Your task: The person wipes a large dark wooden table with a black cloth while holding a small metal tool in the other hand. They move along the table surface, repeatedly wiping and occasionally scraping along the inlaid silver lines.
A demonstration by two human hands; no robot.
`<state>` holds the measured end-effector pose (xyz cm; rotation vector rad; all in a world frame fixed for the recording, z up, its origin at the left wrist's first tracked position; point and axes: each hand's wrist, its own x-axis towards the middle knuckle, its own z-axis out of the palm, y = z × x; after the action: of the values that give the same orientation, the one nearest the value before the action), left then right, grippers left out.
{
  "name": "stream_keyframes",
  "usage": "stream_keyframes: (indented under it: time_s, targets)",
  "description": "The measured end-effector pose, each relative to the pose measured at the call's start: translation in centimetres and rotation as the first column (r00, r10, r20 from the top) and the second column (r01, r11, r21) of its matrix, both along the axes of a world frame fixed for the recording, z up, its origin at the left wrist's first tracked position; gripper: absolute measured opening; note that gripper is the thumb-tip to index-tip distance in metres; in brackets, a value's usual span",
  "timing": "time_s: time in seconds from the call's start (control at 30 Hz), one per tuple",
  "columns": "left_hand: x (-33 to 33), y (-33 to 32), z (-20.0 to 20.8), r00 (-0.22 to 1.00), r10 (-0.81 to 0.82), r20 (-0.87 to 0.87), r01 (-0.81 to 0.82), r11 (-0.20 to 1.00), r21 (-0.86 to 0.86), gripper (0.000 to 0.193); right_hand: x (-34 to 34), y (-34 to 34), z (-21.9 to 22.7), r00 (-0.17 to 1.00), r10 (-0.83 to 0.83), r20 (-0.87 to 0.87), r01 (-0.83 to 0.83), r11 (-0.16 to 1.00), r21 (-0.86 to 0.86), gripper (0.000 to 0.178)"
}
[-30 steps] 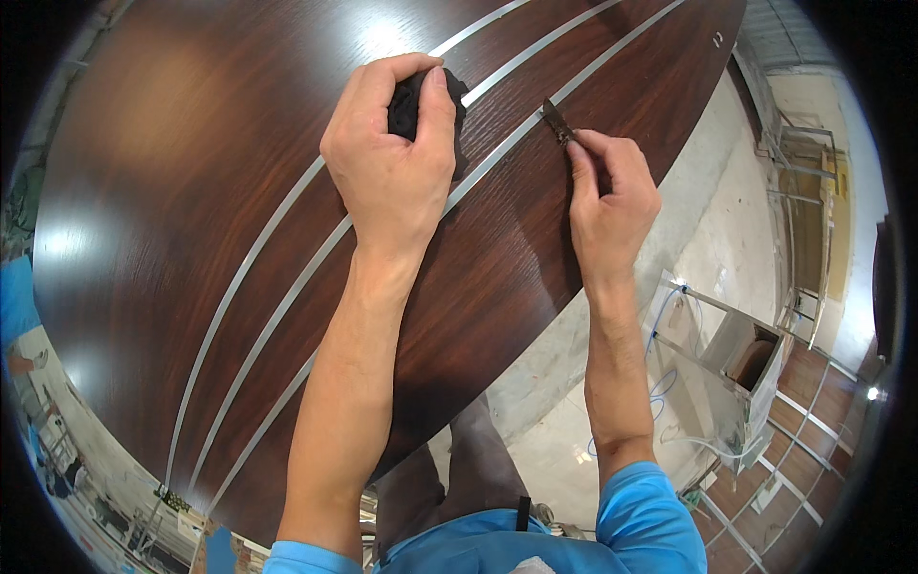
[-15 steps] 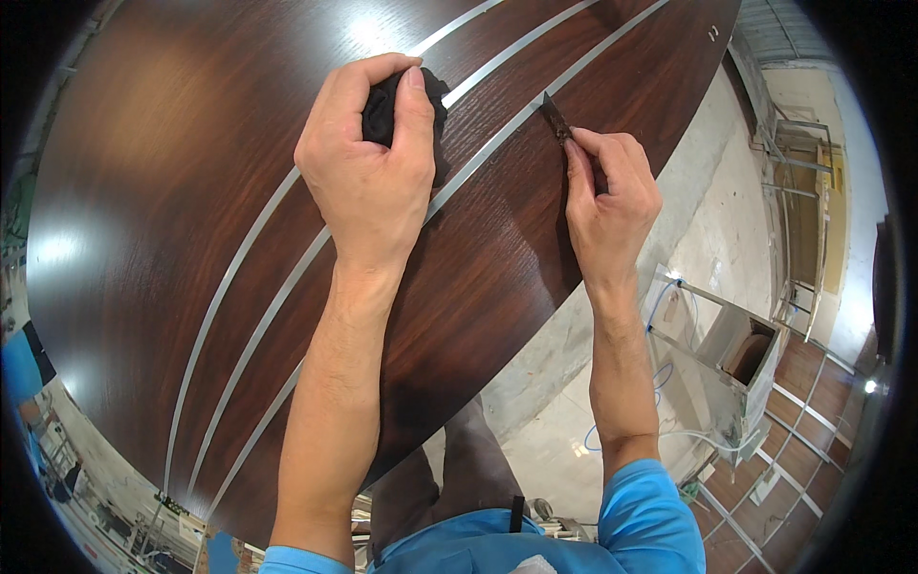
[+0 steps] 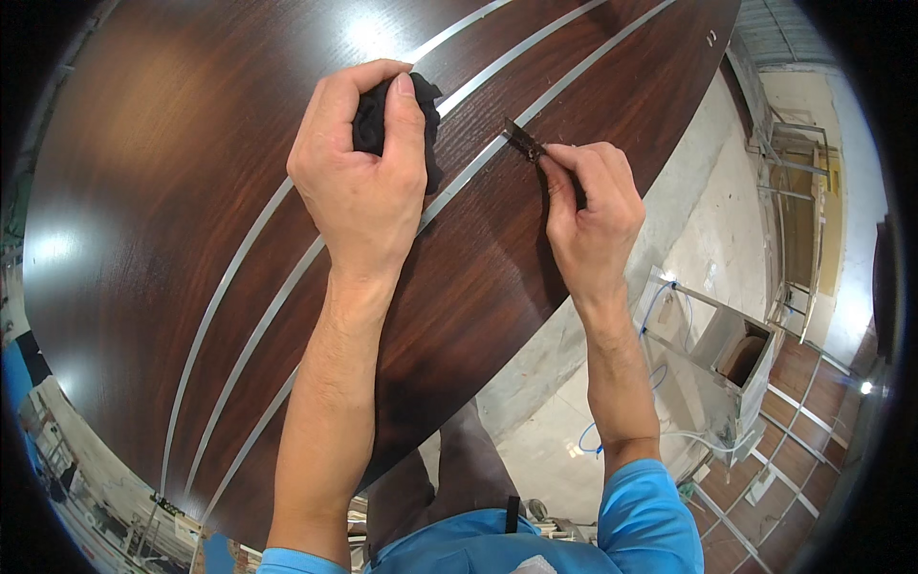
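Observation:
A dark brown wood-grain panel (image 3: 459, 316) lies in front of me, with three silvery inlaid strips (image 3: 251, 234) running along it. My left hand (image 3: 361, 182) is closed around a crumpled black cloth (image 3: 371, 120), which rests over the strips. Between the thumb and fingers of my right hand (image 3: 598, 206) is a small, thin dark scraper blade (image 3: 521, 139). Its edge touches the strip nearest me, and its far corner reaches just past that strip. Part of the cloth and the blade's gripped end are hidden by my fingers.
Beyond the panel's right edge, a metal box-like stand (image 3: 732, 359) sits on the pale floor (image 3: 535, 402), with a thin blue hose (image 3: 585, 435) beside it. Metal racks (image 3: 798, 191) stand farther right. Brown panels with pale strips (image 3: 765, 488) lie at the lower right.
My right hand has drawn the blade toward me and leftward along the nearest strip. My left hand with the cloth has shifted slightly left.

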<state>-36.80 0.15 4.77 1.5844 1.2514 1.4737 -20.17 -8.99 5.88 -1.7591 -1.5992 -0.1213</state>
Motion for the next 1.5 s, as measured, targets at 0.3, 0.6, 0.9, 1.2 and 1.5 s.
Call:
stream_keyframes:
  time_s: [0.3, 0.6, 0.9, 1.2, 1.5]
  targets:
    - [-0.1, 0.0, 0.1, 1.0, 0.007, 0.017, -0.007, 1.0, 0.009, 0.01, -0.1, -0.5, 0.0, 0.905, 0.2, 0.375, -0.21, 0.978, -0.015, 0.014]
    - [-0.2, 0.2, 0.2, 0.999, 0.043, 0.024, -0.044, 0.998, 0.043, 0.01, 1.3, -0.3, 0.5, 0.84, 0.358, 0.407, -0.34, 0.933, -0.12, 0.017]
    - [-0.1, 0.1, 0.0, 0.999, 0.045, 0.028, -0.047, 0.998, 0.047, 0.01, 0.9, -0.8, -0.1, 0.889, 0.293, 0.351, -0.274, 0.956, -0.104, 0.015]
    - [-0.3, 0.2, 0.0, 0.999, 0.026, 0.028, -0.027, 0.999, 0.024, 0.011, -0.1, -0.4, 0.7, 0.885, 0.327, 0.331, -0.315, 0.945, -0.092, 0.012]
    - [-0.1, 0.4, 0.0, 0.997, 0.047, 0.062, -0.049, 0.998, 0.03, 0.011, -0.3, 0.2, 1.0, 0.947, 0.15, 0.284, -0.146, 0.989, -0.038, 0.014]
